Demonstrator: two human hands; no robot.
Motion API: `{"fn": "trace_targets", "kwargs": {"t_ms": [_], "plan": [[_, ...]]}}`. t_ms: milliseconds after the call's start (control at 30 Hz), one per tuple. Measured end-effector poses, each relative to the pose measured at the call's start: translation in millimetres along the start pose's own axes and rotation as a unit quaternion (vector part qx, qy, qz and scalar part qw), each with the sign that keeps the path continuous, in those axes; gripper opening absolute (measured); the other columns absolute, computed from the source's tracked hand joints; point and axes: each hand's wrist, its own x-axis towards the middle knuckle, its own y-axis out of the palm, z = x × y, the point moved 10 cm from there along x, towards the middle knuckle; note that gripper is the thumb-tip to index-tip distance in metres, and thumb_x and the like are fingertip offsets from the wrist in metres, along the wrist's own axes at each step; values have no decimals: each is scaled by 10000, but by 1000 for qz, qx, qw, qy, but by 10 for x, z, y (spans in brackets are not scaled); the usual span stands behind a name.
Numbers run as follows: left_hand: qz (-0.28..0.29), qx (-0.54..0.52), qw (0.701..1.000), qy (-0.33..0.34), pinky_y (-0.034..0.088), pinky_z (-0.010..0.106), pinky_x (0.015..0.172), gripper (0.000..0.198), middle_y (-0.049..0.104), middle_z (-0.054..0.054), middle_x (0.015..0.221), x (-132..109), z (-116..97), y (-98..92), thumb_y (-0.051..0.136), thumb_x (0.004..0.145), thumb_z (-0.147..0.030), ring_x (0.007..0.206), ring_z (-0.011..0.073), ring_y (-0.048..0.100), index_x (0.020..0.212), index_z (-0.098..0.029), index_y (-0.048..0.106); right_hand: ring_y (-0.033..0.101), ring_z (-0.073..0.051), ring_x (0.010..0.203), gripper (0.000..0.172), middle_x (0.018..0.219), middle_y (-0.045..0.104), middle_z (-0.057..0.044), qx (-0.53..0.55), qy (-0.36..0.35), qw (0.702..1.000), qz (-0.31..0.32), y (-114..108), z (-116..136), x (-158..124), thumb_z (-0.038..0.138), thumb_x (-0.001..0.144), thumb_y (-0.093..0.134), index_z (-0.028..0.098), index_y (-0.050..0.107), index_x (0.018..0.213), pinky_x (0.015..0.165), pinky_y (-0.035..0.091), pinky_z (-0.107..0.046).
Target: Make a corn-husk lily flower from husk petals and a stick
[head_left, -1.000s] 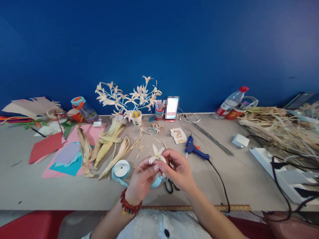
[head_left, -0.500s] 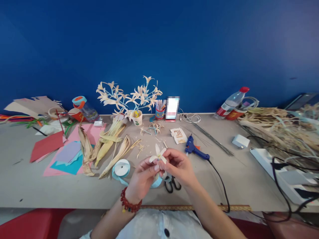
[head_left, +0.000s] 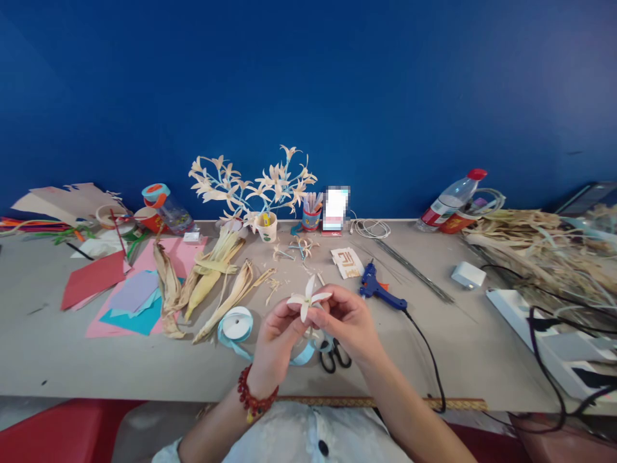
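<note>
A pale handmade flower (head_left: 307, 299) with slender pointed petals faces up between my two hands. My left hand (head_left: 279, 331) pinches it from the left, its fingers curled behind the petals. From the right, my right hand (head_left: 344, 321) grips the flower's base with thumb and fingers closed. Part of the base is hidden by my fingers. Below the hands lie black-handled scissors (head_left: 328, 360), partly covered. A roll of light blue tape (head_left: 236, 325) rests left of my left hand. Beyond my right hand lies a blue glue gun (head_left: 378, 287).
Corn husks (head_left: 205, 292) and coloured paper (head_left: 137, 296) spread across the left. Finished flower branches stand in a cup (head_left: 267, 228) at the back. Thin wires (head_left: 417, 273), a plastic bottle (head_left: 448, 202) and a power strip (head_left: 540, 337) with black cables occupy the right.
The flower has turned between my fingers, so its petals now point in different directions and spread wider. Both hands keep hold of it. The whole view has shifted slightly.
</note>
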Motion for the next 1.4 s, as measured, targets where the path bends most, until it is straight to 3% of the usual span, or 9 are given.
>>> {"fn": "trace_targets", "kwargs": {"t_ms": [467, 933, 1167, 1400], "plan": [[7, -3, 1000, -7, 505, 247, 691, 130, 680, 6, 716, -9, -6, 58, 782, 743, -259, 673, 128, 624, 747, -169, 689, 518, -109, 512, 246, 555, 563, 39, 81, 33, 995, 39, 71, -23, -19, 363, 729, 794, 195, 615, 724, 511, 425, -225], [23, 13, 1000, -14, 492, 254, 685, 135, 666, 8, 709, -19, -10, 98, 777, 745, -269, 667, 135, 616, 753, -164, 693, 539, -107, 510, 241, 581, 581, 22, 76, 32, 995, 54, 72, 10, -23, 380, 741, 786, 187, 642, 745, 486, 438, -213], [35, 17, 999, 7, 484, 221, 698, 84, 662, 1, 731, -16, -47, 124, 742, 793, -250, 697, 116, 604, 790, -176, 703, 522, -107, 510, 245, 587, 565, 28, 65, 22, 997, 39, 57, 44, -18, 376, 740, 778, 192, 617, 727, 487, 426, -220], [-14, 20, 999, 25, 482, 206, 700, 137, 665, 2, 789, -25, -41, 35, 765, 772, -282, 751, 118, 606, 837, -191, 685, 468, -95, 506, 213, 566, 499, 48, 4, -5, 1000, -2, -27, 65, -34, 373, 760, 759, 196, 640, 761, 493, 400, -219]]}}
